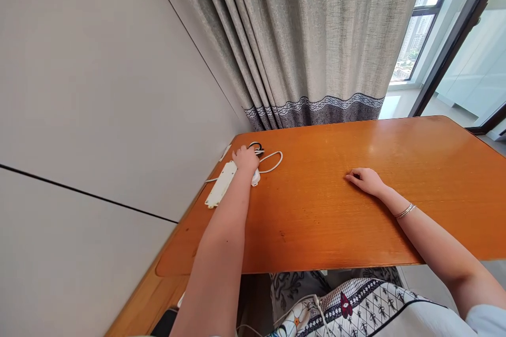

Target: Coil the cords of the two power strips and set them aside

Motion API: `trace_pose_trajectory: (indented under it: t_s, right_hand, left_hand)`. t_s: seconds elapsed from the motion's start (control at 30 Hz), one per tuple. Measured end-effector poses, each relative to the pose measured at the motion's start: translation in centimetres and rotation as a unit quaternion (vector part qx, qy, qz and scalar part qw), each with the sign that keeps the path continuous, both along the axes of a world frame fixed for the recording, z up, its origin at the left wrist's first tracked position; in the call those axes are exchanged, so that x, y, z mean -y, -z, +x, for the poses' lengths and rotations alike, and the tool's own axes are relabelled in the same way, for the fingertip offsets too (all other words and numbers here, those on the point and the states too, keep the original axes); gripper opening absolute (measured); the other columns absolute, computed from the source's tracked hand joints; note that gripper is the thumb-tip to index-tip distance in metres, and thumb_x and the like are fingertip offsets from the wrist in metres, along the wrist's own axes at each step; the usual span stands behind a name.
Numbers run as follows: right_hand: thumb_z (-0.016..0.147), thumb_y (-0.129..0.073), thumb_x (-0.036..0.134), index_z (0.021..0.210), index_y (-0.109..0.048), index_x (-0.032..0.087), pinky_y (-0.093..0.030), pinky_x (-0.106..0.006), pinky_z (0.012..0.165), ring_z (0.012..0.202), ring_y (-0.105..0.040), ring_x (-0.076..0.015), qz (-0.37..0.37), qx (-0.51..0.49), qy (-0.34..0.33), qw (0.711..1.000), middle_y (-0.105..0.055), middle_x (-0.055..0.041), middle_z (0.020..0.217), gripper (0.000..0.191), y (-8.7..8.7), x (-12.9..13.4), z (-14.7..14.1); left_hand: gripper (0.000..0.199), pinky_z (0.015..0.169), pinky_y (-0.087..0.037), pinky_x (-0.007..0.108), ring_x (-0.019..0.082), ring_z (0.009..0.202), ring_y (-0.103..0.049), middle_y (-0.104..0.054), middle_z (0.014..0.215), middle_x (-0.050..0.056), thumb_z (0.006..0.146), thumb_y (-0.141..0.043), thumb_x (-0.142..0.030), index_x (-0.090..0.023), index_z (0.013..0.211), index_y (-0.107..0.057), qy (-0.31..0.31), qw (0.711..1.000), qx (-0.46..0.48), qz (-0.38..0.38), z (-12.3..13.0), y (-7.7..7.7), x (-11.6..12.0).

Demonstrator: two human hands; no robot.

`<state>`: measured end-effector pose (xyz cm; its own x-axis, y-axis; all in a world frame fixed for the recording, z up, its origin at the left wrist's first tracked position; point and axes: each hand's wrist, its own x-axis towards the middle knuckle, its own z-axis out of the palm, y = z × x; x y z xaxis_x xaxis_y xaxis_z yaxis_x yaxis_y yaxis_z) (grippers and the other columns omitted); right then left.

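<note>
Just nearside and left of the left hand [245, 159], on the orange-brown wooden table [308, 195]: flat white plastic power strip [222, 184]. Cannot tell whether grasping anything. Well apart: right hand [368, 181], released, loosely curled.

A brown wooden table [300, 221]; on it, a white power strip [222, 185], a looped white cable [281, 158], the right hand [368, 180]

The person's left hand [245, 159] is outstretched at eleven o'clock, back uppermost; the right hand [367, 181], loosely curled, points toward ten.
</note>
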<state>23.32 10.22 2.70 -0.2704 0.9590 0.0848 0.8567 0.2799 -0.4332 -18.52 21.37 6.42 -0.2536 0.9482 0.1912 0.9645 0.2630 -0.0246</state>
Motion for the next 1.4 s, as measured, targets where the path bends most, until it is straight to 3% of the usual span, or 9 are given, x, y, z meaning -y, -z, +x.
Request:
trace_pose_trajectory:
  t_s: [0.23,0.37,0.5,0.63,0.77,0.93,1.1,1.3,1.4]
  right_hand:
    - [0.094,-0.048,0.049,0.075,-0.068,0.024,-0.038,-0.027,0.061,0.069,-0.061,-0.0180,0.001,-0.002,0.006,1.000,-0.070,-0.0031,0.074,0.038,0.1,-0.1,0.0]
    - [0.094,-0.048,0.048,0.076,-0.066,0.023,-0.042,-0.028,0.063,0.069,-0.060,-0.0173,0.027,-0.042,-0.015,0.999,-0.068,-0.0036,0.076,0.036,0.4,-0.1,0.0]
    - [0.094,-0.050,0.041,0.092,-0.065,0.021,-0.050,-0.030,0.066,0.071,-0.060,-0.0163,0.133,-0.178,-0.018,0.975,-0.066,-0.0070,0.089,0.026,0.2,0.6,-1.1]
    - [0.094,-0.054,0.034,0.130,-0.052,0.024,-0.057,-0.035,0.076,0.101,-0.064,-0.0210,0.272,-0.290,-0.048,0.917,-0.057,-0.0140,0.128,0.037,-2.4,1.7,-3.2]
    - [0.091,-0.056,0.026,0.146,-0.040,0.027,-0.050,-0.049,0.102,0.134,-0.048,-0.0278,0.350,-0.232,-0.104,0.902,-0.042,-0.0140,0.151,0.057,-6.5,1.4,-4.1]
    - [0.085,-0.049,0.012,0.134,-0.057,0.025,-0.045,-0.050,0.109,0.125,-0.057,-0.0267,0.335,-0.138,-0.124,0.924,-0.064,-0.0093,0.130,0.052,-9.0,-0.6,-3.3]
    - [0.085,-0.052,0.017,0.143,-0.050,0.025,-0.054,-0.039,0.096,0.113,-0.066,-0.0244,0.262,-0.123,-0.119,0.950,-0.068,-0.0078,0.127,0.059,-8.9,-0.9,-3.0]
    - [0.091,-0.053,0.030,0.122,-0.068,0.021,-0.053,-0.032,0.082,0.093,-0.071,-0.0235,0.234,-0.066,-0.116,0.963,-0.075,-0.0107,0.108,0.035,-8.7,-1.0,-2.7]
    - [0.091,-0.054,0.034,0.109,-0.073,0.019,-0.051,-0.032,0.075,0.083,-0.070,-0.0231,0.216,-0.083,-0.116,0.966,-0.075,-0.0110,0.093,0.031,-8.8,-1.3,-2.4]
  left_hand:
    - [0.036,0.102,-0.043,0.044,0.031,0.117,-0.059,-0.059,0.130,0.017,0.087,-0.047,-0.018,-0.015,0.119,-0.065,0.121,0.978,0.109,0.129,4.6,-2.6,2.6]
    - [0.028,0.101,-0.045,0.044,0.030,0.116,-0.060,-0.063,0.121,0.013,0.085,-0.051,-0.016,-0.018,0.108,-0.066,0.227,0.933,0.171,0.221,8.5,-3.6,4.6]
    - [0.021,0.100,-0.049,0.042,0.027,0.115,-0.061,-0.060,0.122,0.013,0.083,-0.056,-0.018,-0.019,0.102,-0.065,0.307,0.874,0.243,0.288,12.2,-4.2,6.8]
    - [0.018,0.096,-0.051,0.039,0.023,0.111,-0.063,-0.053,0.135,0.013,0.083,-0.056,-0.016,-0.019,0.100,-0.064,0.396,0.836,0.274,0.261,15.7,-4.6,9.1]
    - [0.021,0.101,-0.049,0.037,0.024,0.126,-0.056,-0.051,0.143,0.013,0.087,-0.053,-0.015,-0.019,0.106,-0.060,0.471,0.806,0.290,0.210,18.5,-4.8,10.4]
    - [0.033,0.093,-0.052,0.035,0.022,0.109,-0.066,-0.064,0.130,0.009,0.089,-0.054,-0.019,-0.022,0.122,-0.051,0.450,0.818,0.322,0.157,19.4,-4.7,10.6]
    - [0.048,0.099,-0.049,0.036,0.023,0.117,-0.064,-0.064,0.133,0.007,0.087,-0.054,-0.019,-0.023,0.134,-0.049,0.432,0.838,0.294,0.159,18.6,-4.4,10.5]
    - [0.047,0.111,-0.044,0.037,0.021,0.129,-0.056,-0.060,0.141,0.008,0.090,-0.049,-0.015,-0.022,0.136,-0.053,0.470,0.821,0.292,0.141,18.6,-3.7,9.9]
    - [0.038,0.107,-0.047,0.036,0.021,0.123,-0.060,-0.063,0.134,0.010,0.092,-0.049,-0.017,-0.018,0.128,-0.060,0.477,0.814,0.296,0.151,18.9,-3.6,10.0]
